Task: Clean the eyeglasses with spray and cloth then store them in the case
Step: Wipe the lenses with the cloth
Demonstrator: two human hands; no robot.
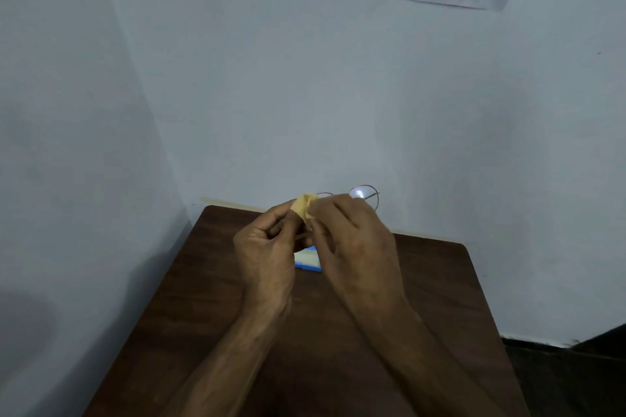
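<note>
My left hand (267,240) is curled, with thumb and forefinger pinching the yellow cloth (304,208) bunched at its fingertips. My right hand (349,240) is curled too, meeting the cloth from the other side and, as far as I can judge, gripping the frame of the eyeglasses (360,194). One lens and its thin reddish rim stick out past the right knuckles, catching a glare. The other lens is hidden, probably wrapped in the cloth. Both hands hold the eyeglasses in the air above the far part of the bench (423,298).

Directly beneath them lies the case (307,261) — blue-edged with a pale inside, so I take it to be open, though the hands cover most of it. I cannot find a spray bottle anywhere in view.

I judge the task to be in its wiping stage. Whether the exposed lens is done I cannot tell. Still to come — folding the eyeglasses, laying them in the case and closing it.
</note>
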